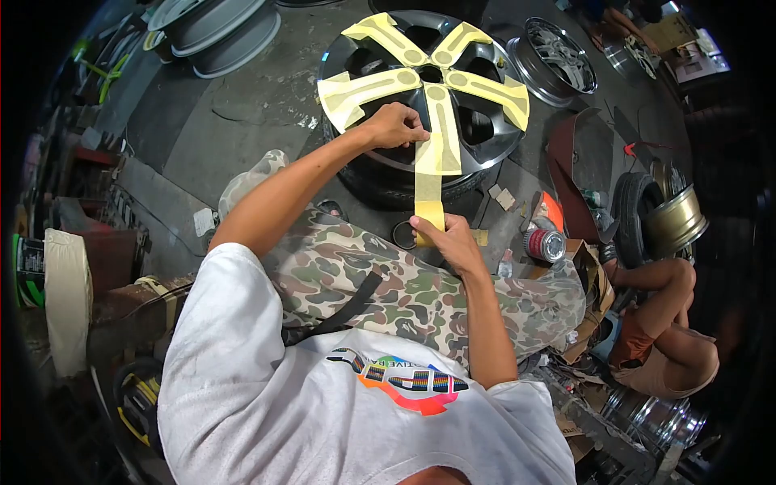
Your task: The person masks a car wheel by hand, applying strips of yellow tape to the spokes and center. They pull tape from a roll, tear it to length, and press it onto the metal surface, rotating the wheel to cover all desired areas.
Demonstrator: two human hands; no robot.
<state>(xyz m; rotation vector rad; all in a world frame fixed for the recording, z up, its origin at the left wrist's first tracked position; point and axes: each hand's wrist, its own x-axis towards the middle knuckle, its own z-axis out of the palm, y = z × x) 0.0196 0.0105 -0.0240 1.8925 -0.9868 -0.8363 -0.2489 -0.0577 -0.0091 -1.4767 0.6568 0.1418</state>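
A dark alloy wheel (495, 149) lies face up before me, its spokes covered in yellow masking tape. My left hand (394, 127) is closed in a pinch at the edge of the tape on the spoke nearest me. From that spoke a strip of masking tape (428, 191) stretches down towards my body. My right hand (454, 242) grips the masking tape roll (430, 229) at the strip's lower end, thumb on top. Most of the roll is hidden by the fingers. Beneath the wheel a black tire (372, 184) shows.
Silver rims (234, 40) lie at upper left, and another rim (558, 61) is beyond the wheel at right. A can (545, 245) stands by my right knee. A gold rim (677, 222) and a tire (630, 218) are farther right, near another person's bent leg (663, 299).
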